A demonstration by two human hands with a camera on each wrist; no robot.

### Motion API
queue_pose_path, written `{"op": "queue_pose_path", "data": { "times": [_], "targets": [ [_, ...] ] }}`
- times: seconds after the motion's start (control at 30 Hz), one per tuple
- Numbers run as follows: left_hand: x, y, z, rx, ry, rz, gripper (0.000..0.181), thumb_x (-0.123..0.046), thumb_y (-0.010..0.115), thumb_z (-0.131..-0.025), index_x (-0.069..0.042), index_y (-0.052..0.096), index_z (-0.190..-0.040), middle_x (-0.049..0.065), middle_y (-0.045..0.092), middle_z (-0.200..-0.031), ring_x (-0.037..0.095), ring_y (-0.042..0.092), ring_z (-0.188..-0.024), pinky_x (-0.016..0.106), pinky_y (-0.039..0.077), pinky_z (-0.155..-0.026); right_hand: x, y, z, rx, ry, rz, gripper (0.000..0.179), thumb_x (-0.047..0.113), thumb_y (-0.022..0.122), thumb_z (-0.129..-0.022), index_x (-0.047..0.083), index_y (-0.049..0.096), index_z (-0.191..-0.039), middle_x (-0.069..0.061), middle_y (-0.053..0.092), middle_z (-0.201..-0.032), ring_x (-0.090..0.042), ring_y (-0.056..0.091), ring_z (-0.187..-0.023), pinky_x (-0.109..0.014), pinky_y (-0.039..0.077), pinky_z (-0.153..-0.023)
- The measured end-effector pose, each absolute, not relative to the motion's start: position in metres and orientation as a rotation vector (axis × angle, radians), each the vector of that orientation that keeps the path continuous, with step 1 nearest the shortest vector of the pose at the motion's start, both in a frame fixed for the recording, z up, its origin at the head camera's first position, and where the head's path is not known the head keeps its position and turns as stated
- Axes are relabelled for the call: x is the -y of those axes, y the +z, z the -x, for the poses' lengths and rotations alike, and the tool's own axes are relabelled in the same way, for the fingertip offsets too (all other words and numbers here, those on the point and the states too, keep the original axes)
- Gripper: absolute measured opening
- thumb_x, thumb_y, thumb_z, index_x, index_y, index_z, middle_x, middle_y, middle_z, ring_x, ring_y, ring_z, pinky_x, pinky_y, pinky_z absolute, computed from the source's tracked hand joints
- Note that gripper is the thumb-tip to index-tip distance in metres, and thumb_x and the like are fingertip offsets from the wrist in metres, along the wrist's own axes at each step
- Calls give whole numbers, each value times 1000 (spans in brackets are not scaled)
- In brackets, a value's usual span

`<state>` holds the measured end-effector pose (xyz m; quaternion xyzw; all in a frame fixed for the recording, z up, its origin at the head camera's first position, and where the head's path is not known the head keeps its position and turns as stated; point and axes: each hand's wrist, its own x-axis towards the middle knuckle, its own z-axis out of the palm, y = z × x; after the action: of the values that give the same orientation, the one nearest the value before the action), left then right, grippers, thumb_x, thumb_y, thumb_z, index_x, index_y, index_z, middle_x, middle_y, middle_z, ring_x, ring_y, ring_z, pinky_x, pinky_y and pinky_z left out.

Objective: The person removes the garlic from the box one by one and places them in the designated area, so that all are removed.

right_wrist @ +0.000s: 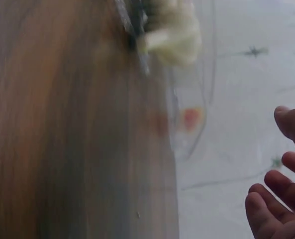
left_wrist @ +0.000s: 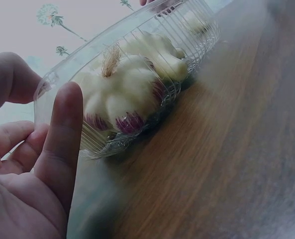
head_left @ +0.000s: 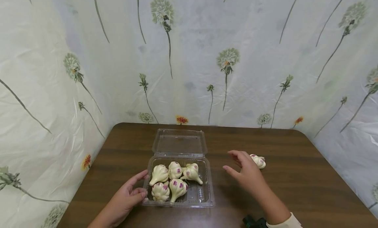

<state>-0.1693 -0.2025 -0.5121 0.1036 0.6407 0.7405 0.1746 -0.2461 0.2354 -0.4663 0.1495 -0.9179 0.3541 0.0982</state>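
Room sheeting (head_left: 192,100): pale and crinkled, printed with long-stemmed dandelion heads and a few orange flowers; it rises behind the bench (head_left: 124,146) and along both sides.
Bench: dark brown wood, grain running left to right, far corners rounded, a soft sheen toward the near edge.
Clear container (head_left: 195,193): hinged plastic box, left of the bench's middle, long axis left to right; its lid (head_left: 180,142) is folded back on the far side, pointing away from the person.
Right hand (head_left: 248,172): above the bench, right of the container, fingers parted and slightly bent, gripping nothing; a pale sleeve (head_left: 284,221) covers the forearm.
Left hand (head_left: 127,198): thumb and fingers hold the container's left edge.
Garlic bulbs: five in the container, cream with purple patches, grouped left and centre.
Far-left bulb (head_left: 159,173): neck points near-left.
Far-right bulb (head_left: 192,171): neck points near-right.
Near-middle bulb (head_left: 178,188): neck points toward the person, slightly left.
Far-middle bulb (head_left: 175,170) and near-left bulb (head_left: 160,192): neck direction cannot be told.
Loose bulb (head_left: 259,161): on the bench, just beyond the right hand and partly hidden by it; long axis unclear.
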Motion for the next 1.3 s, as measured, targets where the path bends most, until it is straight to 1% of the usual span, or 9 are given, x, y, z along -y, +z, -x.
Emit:
{"op": "queue_pose_path", "data": {
  "times": [0.23, 0.47, 0.67, 0.87, 1.0, 1.13, 1.23, 1.3],
  "targets": [
    [202, -512, 169, -1819, 2100, -288, 81, 1, 63, -100, -3, 16, -166, 25, 13, -163, 10, 60, -103, 19, 56, -83, -210, -473, 242, 2687, 1066, -561, 54, 22, 85, -89, 7, 62, -136, -11, 63, -131, -32, 64, -124, -44, 57, -102],
    [202, -511, 168, -1824, 2098, -296, 82, 1, 64, -100, -2, 16, -166, 26, 13, -164, 10, 59, -103, 19, 55, -83, -191, -476, 235, 2720, 1046, -584, 51, 23, 86, -89, 13, 64, -134, -3, 64, -130, -26, 65, -121, -40, 58, -100],
    [202, -511, 168, -1822, 2102, -294, 82, 0, 64, -100, -2, 16, -166, 26, 13, -164, 9, 60, -103, 18, 55, -82, -178, -472, 230, 2748, 1063, -599, 52, 23, 85, -89, 12, 64, -136, -2, 65, -131, -24, 66, -122, -36, 58, -101],
    [201, -509, 168, -1823, 2097, -293, 81, -1, 64, -101, -2, 15, -166, 27, 13, -164, 9, 59, -102, 18, 55, -82, -166, -466, 229, 2800, 1090, -611, 55, 21, 84, -91, 12, 62, -140, -2, 63, -134, -24, 64, -125, -38, 56, -104],
    [201, -510, 168, -1823, 2104, -299, 81, 0, 64, -100, -2, 16, -166, 27, 13, -163, 9, 59, -102, 19, 55, -82, -158, -466, 231, 2827, 1053, -636, 55, 21, 83, -91, 13, 62, -141, -3, 62, -136, -26, 64, -123, -43, 57, -102],
    [202, -512, 168, -1825, 2112, -307, 81, 0, 64, -100, -2, 16, -166, 27, 13, -163, 10, 60, -103, 21, 58, -85, -149, -466, 233, 2831, 984, -646, 54, 26, 84, -91, 14, 63, -140, -2, 62, -137, -25, 62, -126, -48, 54, -103],
    [202, -513, 169, -1825, 2110, -309, 81, 0, 64, -100, -2, 16, -166, 27, 13, -163, 10, 59, -103, 22, 59, -86, -144, -466, 235, 2829, 954, -646, 54, 28, 84, -91, 12, 64, -138, -4, 63, -137, -24, 60, -130, -49, 52, -107],
    [202, -513, 169, -1825, 2110, -305, 82, 0, 64, -100, -2, 16, -166, 27, 13, -162, 10, 60, -103, 22, 59, -86, -140, -466, 235, 2828, 948, -651, 54, 29, 84, -91, 10, 65, -138, -5, 64, -136, -25, 60, -129, -50, 52, -108]
  ]
}}
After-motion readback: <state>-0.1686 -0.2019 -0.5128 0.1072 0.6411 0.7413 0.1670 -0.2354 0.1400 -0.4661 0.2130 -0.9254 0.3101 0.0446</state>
